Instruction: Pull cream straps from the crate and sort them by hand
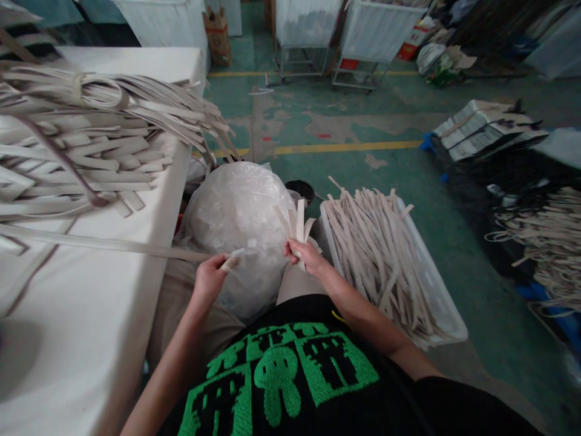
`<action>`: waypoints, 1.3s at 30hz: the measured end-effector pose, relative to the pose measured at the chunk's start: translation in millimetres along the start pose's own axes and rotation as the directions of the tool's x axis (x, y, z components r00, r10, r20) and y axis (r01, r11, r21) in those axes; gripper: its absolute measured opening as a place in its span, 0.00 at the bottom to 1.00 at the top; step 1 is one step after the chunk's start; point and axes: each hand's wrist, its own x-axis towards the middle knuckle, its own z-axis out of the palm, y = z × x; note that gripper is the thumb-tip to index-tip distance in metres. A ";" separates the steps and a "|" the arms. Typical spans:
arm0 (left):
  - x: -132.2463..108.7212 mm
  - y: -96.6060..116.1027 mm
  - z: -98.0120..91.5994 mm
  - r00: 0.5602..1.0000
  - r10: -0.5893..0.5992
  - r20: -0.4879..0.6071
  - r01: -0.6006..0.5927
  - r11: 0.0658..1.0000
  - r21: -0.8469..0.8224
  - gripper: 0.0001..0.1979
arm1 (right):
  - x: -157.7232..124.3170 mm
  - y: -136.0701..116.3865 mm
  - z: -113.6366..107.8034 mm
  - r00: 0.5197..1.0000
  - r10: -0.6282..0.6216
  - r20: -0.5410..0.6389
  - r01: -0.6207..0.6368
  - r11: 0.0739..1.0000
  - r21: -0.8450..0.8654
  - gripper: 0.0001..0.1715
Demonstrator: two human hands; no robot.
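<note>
My left hand (209,280) is closed on the end of a long pale strap (113,244), which stretches left across the table. A small whitish piece shows at its fingertips; I cannot make out what it is. My right hand (307,254) grips a bunch of several beige straps (298,221), their short ends fanned out above the fist. Behind and between both hands sits a large bundle wrapped in clear plastic (240,206). To the right of my right arm, a white plastic bin (429,266) holds many long beige straps (372,242).
On the left, a white-covered table (104,339) carries piled straps (104,157) and a tied bundle (136,97). White wheeled carts (308,24) and a cardboard box (216,39) stand at the back. Stacked goods (485,127) and more straps (549,242) lie on the right.
</note>
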 end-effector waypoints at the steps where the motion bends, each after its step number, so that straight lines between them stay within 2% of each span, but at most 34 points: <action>1: -8.2 2.3 -2.3 0.999 0.005 -0.033 -0.008 0.996 -0.086 0.15 | -4.7 -5.9 4.8 0.995 0.019 0.099 -0.022 0.999 0.031 0.20; 3: -21.7 8.0 -5.8 0.994 0.016 -0.104 -0.036 0.980 -0.193 0.15 | -12.9 -16.3 16.8 0.962 0.071 0.263 -0.089 0.994 0.060 0.20; 5: -30.7 13.9 -8.1 0.989 0.031 -0.147 -0.065 0.971 -0.232 0.15 | -19.2 -24.7 30.7 0.917 0.113 0.383 -0.148 0.987 0.065 0.19; 8: -36.6 18.7 -9.4 0.994 0.059 -0.095 -0.081 0.966 -0.246 0.13 | -24.8 -35.6 50.9 0.851 0.126 0.509 -0.175 0.983 0.048 0.19; 11: -36.8 15.9 -9.0 0.997 0.074 -0.036 -0.081 0.968 -0.237 0.11 | -27.1 -46.6 67.1 0.834 0.109 0.540 -0.085 0.994 -0.070 0.21; 14: -35.0 10.9 -8.3 0.997 0.080 -0.002 -0.079 0.971 -0.225 0.13 | -28.2 -57.2 80.4 0.862 0.069 0.502 0.071 0.964 -0.255 0.22; 17: -33.0 12.3 -4.8 0.996 0.069 0.058 -0.051 0.960 -0.277 0.16 | -29.1 -67.3 93.2 0.901 0.019 0.434 0.165 0.910 -0.380 0.20; 20: -31.4 20.0 4.8 0.989 0.061 0.133 -0.006 0.926 -0.378 0.20 | -28.5 -78.7 103.4 0.931 -0.053 0.362 0.214 0.883 -0.419 0.18; 23: -30.5 25.3 19.5 0.956 0.057 0.289 0.073 0.905 -0.418 0.23 | -22.0 -92.7 105.8 0.944 -0.129 0.304 0.248 0.883 -0.397 0.19; 25: -30.7 24.9 28.6 0.931 0.050 0.362 0.123 0.890 -0.438 0.23 | -12.2 -103.2 100.8 0.952 -0.187 0.240 0.270 0.884 -0.382 0.19; 28: -32.5 20.6 35.1 0.932 0.044 0.359 0.154 0.851 -0.503 0.23 | 9.1 -120.4 84.5 0.948 -0.298 0.109 0.317 0.878 -0.358 0.18; 34: -41.3 5.1 24.1 0.934 -0.009 0.357 0.192 0.855 -0.482 0.24 | 47.1 -154.8 43.0 0.902 -0.410 -0.135 0.358 0.886 -0.295 0.11; 36: -45.0 0.5 20.1 0.924 -0.039 0.381 0.224 0.861 -0.456 0.23 | 54.6 -162.7 31.6 0.883 -0.434 -0.179 0.370 0.878 -0.304 0.12; 39: -50.2 -0.8 16.7 0.913 -0.009 0.409 0.190 0.894 -0.405 0.21 | 62.7 -169.8 18.8 0.851 -0.473 -0.230 0.389 0.860 -0.330 0.15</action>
